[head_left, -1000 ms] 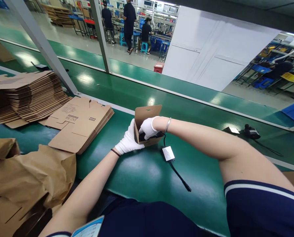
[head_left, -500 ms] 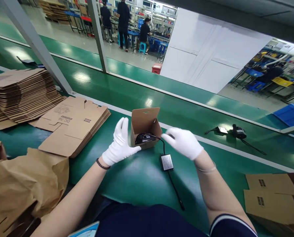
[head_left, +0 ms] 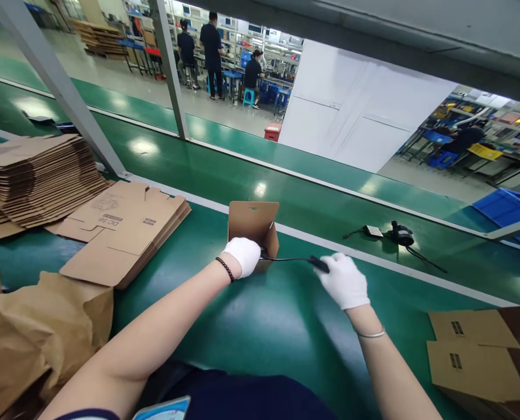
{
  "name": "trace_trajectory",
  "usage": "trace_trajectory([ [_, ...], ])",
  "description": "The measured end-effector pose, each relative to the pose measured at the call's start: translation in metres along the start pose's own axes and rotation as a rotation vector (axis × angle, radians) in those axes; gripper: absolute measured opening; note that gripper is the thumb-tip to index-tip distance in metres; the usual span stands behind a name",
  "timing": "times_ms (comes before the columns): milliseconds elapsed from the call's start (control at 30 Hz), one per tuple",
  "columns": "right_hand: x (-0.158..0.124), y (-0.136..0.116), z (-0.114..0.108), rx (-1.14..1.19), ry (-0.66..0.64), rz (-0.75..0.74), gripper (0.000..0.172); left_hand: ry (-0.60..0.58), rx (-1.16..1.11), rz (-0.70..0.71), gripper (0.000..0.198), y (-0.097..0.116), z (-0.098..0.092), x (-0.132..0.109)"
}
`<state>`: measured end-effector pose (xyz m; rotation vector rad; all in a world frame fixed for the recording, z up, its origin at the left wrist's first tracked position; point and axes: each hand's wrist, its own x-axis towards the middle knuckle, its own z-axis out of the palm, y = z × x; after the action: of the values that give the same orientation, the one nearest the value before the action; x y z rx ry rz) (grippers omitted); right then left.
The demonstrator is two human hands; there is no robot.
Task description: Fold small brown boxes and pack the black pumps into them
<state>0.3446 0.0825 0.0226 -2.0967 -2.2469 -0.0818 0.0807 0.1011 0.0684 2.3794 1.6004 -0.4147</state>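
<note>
My left hand (head_left: pixel 242 256), in a white glove, reaches into the front of an open cardboard box (head_left: pixel 253 217). Its fingers are curled, and what they grip is hidden. A thin black cable (head_left: pixel 288 259) stretches almost level from beside those fingers to my right hand (head_left: pixel 344 281). That hand, also gloved, is closed on a thicker black piece (head_left: pixel 319 263) at the cable's right end, held above the green tabletop. The box stands upright with its back flap raised; my left hand covers most of its contents.
Flat cardboard boxes (head_left: pixel 124 224) lie in piles at left, behind crumpled brown paper (head_left: pixel 45 326). More cartons (head_left: pixel 474 361) stand at lower right. A black pump-like device (head_left: pixel 402 234) with cables rests on the green surface beyond the white strip. Metal posts (head_left: pixel 170 70) rise ahead; people work behind.
My left hand has moved from beside the box into its opening and curled. My right hand has lifted the cable, and the silver-labelled module no longer shows on the table.
</note>
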Motion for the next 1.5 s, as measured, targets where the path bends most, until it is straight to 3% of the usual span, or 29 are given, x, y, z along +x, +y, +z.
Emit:
trace_trajectory([
  [67, 0.01, 0.003, -0.01, -0.009, 0.323, -0.081, 0.03, 0.004, -0.008, 0.001, 0.037, 0.001, 0.002, -0.003],
  [133, 0.019, -0.004, -0.013, 0.058, 0.468, -0.354, 0.032, 0.021, -0.022, -0.003, 0.035, 0.003, 0.004, -0.004],
  [267, 0.035, -0.039, -0.001, 0.221, 0.328, -1.141, 0.027, 0.078, -0.057, -0.01, 0.027, 0.005, 0.008, -0.001],
  [333, 0.043, -0.058, 0.008, 0.308, 0.256, -1.269, 0.027, 0.09, -0.073, -0.015, 0.023, 0.005, 0.009, -0.001],
  [400, 0.048, -0.072, 0.013, 0.399, 0.246, -1.168, 0.031, 0.095, -0.078, -0.033, 0.022, 0.006, 0.007, -0.002],
  [533, 0.052, -0.097, -0.003, 0.416, 0.216, -0.654, 0.036, 0.111, -0.068, -0.068, 0.028, 0.007, 0.004, -0.005],
  [600, 0.056, -0.114, -0.022, 0.296, 0.077, -0.483, 0.032, 0.109, -0.064, -0.055, 0.029, 0.006, 0.004, -0.005],
  [667, 0.064, -0.133, -0.039, 0.118, -0.087, -0.421, 0.033, 0.11, -0.053, -0.038, 0.036, 0.004, 0.006, -0.003],
  [767, 0.081, -0.159, -0.051, -0.084, -0.231, -0.423, 0.039, 0.129, -0.03, -0.037, 0.046, 0.005, 0.011, 0.0],
  [867, 0.092, -0.177, -0.047, -0.141, -0.295, -0.474, 0.036, 0.143, -0.009, -0.056, 0.038, 0.009, 0.015, -0.004],
  [1067, 0.098, -0.195, -0.026, -0.216, -0.403, -0.549, 0.022, 0.159, 0.054, -0.053, 0.027, 0.009, 0.006, -0.043],
  [1200, 0.102, -0.194, -0.021, -0.214, -0.427, -0.577, 0.021, 0.313, 0.215, 0.074, 0.025, -0.021, -0.007, -0.043],
  [1333, 0.099, -0.179, -0.03, -0.185, -0.353, -0.59, 0.028, 0.245, 0.294, 0.289, 0.017, -0.053, -0.009, -0.021],
  [1433, 0.097, -0.165, -0.039, -0.171, -0.319, -0.627, 0.035, 0.265, 0.272, 0.291, 0.019, -0.064, -0.01, -0.009],
  [1500, 0.1, -0.161, -0.045, -0.178, -0.367, -0.678, 0.035, 0.252, 0.252, 0.251, 0.02, -0.063, -0.013, -0.003],
])
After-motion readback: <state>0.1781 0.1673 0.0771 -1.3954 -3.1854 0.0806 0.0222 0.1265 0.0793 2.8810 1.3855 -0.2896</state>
